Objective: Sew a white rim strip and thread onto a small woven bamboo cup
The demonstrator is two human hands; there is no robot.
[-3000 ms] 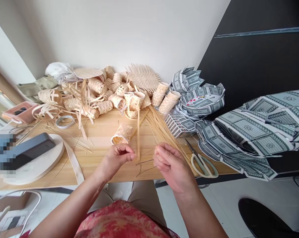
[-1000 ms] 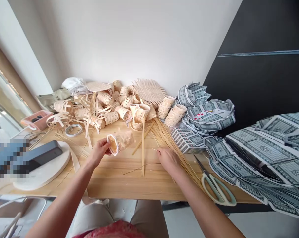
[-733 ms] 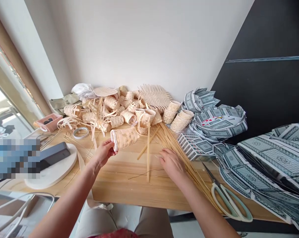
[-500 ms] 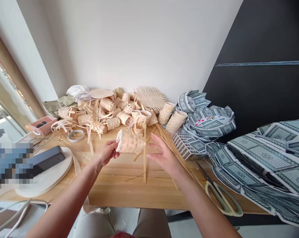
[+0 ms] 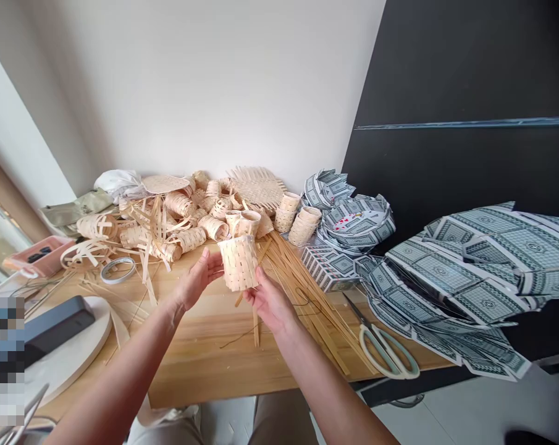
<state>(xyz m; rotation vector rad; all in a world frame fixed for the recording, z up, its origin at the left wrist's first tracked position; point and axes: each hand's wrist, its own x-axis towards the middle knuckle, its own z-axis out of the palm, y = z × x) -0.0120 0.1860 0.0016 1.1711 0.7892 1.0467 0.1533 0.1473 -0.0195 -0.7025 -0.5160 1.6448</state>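
A small woven basket [image 5: 239, 262] of pale wood strips is held up over the table, roughly upright. My right hand [image 5: 270, 301] grips it low on its right side, thumb on the wall and fingers beneath. Beside its left wall is my left hand [image 5: 199, 275], fingers stretched out; whether the fingertips touch the wall I cannot tell. A thin strip [image 5: 256, 327] lies on the tabletop under the basket, partly hidden by it.
Woven pieces and loose strips [image 5: 156, 216] are heaped at the back left, near a tape roll [image 5: 117, 270]. Two woven cylinders [image 5: 304, 226] stand farther right. Long strips [image 5: 328, 309], scissors [image 5: 383, 346] and folded playing-card shapes [image 5: 455, 272] occupy the right.
The basket has turned from lying sideways to upright. My right hand has taken hold of it, while my left hand has loosened its grip. The view has swung right.
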